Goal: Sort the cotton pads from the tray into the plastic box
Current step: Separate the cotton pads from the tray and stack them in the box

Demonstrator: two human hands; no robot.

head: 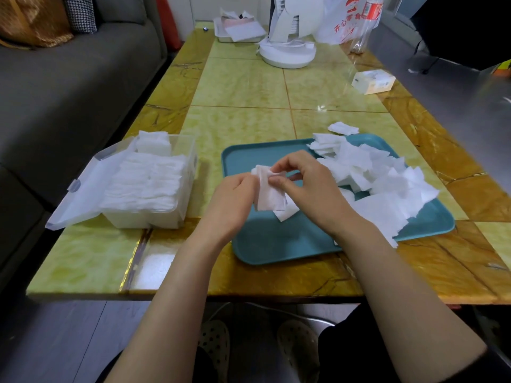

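A teal tray [276, 244] lies on the table in front of me, with a loose heap of white square cotton pads [387, 178] over its right half. My left hand [229, 203] and my right hand [307, 183] meet above the tray's left part. Both pinch a small stack of cotton pads [269, 196] held upright between them. To the left stands the clear plastic box [154, 217], its lid [83, 194] folded open to the left. It holds neat rows of pads [146, 183].
One stray pad [343, 128] lies on the table beyond the tray. Farther back stand a white fan base [287, 52], a small white box [373, 81], a plastic bag [348, 20] and a white tray of papers [240, 31]. A grey sofa [69, 87] borders the table's left edge.
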